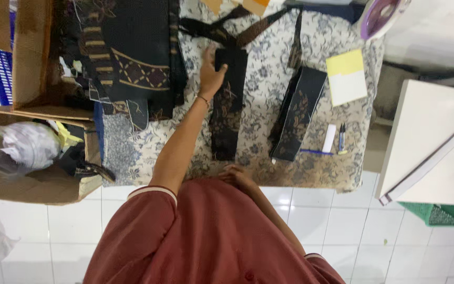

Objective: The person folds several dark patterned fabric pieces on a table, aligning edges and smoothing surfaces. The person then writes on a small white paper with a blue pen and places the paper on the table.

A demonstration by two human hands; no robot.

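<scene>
A long black batik fabric strip (226, 113) lies lengthwise on the flower-patterned table cover (269, 79). My left hand (211, 71) reaches out and pinches the strip's far end, thumb on top. My right hand (236, 174) stays close to my body at the table's near edge, just below the strip's near end. Its fingers are curled, and my red shirt hides whether it grips the cloth. A second folded stack of dark strips (296, 115) lies to the right of the first.
A pile of dark patterned fabrics (132, 58) covers the table's left. A yellow-and-white note pad (347, 78), a white stick (329, 138) and pens (341, 138) lie right. Cardboard boxes (32, 58) stand left, a white table with a book (426, 158) right, and a purple iron (380, 14) at the top.
</scene>
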